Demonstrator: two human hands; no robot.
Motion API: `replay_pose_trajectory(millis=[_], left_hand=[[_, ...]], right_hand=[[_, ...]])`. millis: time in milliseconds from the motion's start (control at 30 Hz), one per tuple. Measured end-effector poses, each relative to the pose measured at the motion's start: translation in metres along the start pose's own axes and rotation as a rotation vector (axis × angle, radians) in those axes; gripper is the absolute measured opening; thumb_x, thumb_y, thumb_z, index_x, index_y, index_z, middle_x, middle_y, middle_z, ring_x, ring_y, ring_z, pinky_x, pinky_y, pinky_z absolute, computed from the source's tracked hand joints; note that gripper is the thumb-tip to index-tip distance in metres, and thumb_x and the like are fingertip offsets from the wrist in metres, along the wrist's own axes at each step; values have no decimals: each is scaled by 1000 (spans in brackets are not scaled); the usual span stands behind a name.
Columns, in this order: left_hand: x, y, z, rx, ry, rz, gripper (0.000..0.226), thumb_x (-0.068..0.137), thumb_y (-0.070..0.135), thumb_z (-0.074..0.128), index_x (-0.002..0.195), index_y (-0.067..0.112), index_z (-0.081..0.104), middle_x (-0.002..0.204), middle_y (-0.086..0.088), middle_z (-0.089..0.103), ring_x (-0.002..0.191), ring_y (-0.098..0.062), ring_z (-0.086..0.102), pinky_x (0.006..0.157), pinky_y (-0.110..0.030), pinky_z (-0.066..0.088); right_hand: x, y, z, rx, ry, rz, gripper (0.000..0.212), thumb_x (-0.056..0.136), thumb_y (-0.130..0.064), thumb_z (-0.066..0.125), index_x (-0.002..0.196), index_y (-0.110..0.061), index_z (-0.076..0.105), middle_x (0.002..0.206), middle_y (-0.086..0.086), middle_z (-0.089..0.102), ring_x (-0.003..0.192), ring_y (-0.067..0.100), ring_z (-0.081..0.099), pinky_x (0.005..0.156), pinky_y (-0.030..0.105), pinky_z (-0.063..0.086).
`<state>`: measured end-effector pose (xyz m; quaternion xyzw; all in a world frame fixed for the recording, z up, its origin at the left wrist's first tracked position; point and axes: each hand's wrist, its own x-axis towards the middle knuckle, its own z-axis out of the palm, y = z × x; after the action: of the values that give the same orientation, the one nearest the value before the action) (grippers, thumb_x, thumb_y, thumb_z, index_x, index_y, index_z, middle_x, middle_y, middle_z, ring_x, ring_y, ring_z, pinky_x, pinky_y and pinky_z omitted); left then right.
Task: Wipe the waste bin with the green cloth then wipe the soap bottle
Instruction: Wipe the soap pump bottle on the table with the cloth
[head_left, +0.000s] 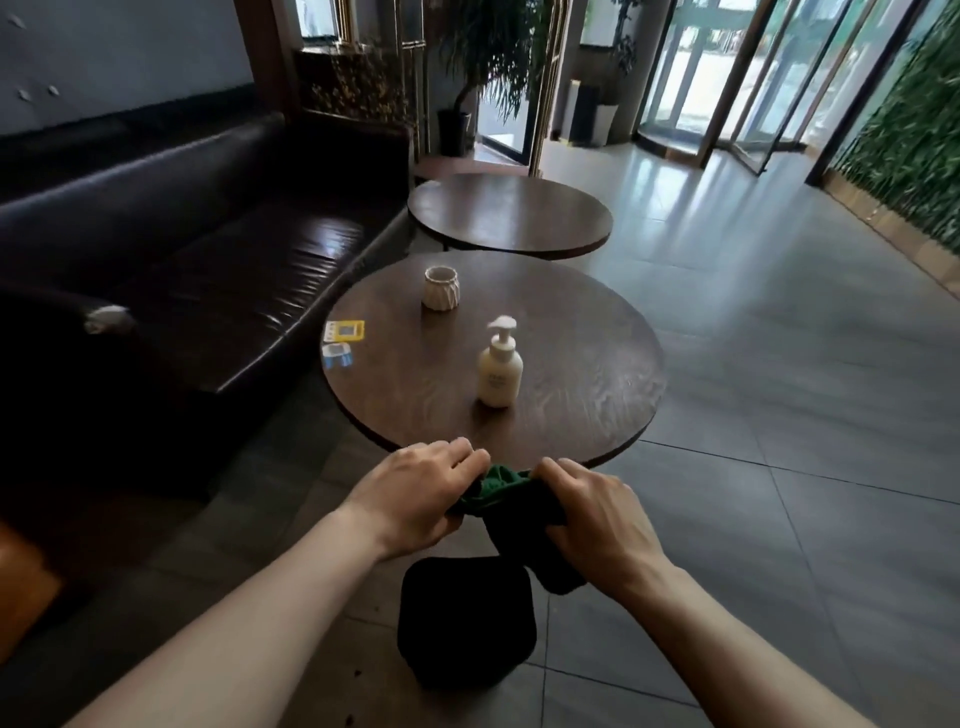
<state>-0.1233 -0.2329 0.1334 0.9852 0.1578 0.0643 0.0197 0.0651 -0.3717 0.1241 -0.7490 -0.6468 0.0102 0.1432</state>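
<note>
Green cloth (501, 488): bunched between both hands at the near edge of the round tabletop (587, 364), part of it hanging dark below the right hand. Left hand (421, 488): closed on the cloth's left end, fingers curled over it. Right hand (592, 512): closed on the cloth's right end and the hanging part. Waste bin (467, 623): black, square with rounded corners, standing on the tiled floor directly below the hands, near the tabletop's base; not touched by cloth or hand. Soap bottle (500, 366): cream pump bottle, upright on the tabletop, middle-near, well apart from the hands. Progress, as judged: the cloth looks to be gathered or folded in readiness; neither bin nor bottle shows any sign of wiping in hand, so both wipes appear to remain, bin first. Other items: ribbed white cup (440, 288) at the far side of the tabletop; printed cards (343, 340) at its left edge. Obscured: the bin's rim and interior read as one dark mass; whether it is lidded cannot be told. Bottle label illegible. The cloth's full extent is hidden within the hands.
</note>
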Motion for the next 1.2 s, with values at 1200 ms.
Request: replay_pose_trajectory(millis=[1200], left_hand=[[95,-63,-191,-3,176,89,44,81,25,71,119,19,50,104,-2,58,88,-26,64,70,-40,54]], right_hand=[[115,-26,-207,-143,122,46,30,84,-20,70,113,-23,62,95,1,68,79,32,68,63,42,55]])
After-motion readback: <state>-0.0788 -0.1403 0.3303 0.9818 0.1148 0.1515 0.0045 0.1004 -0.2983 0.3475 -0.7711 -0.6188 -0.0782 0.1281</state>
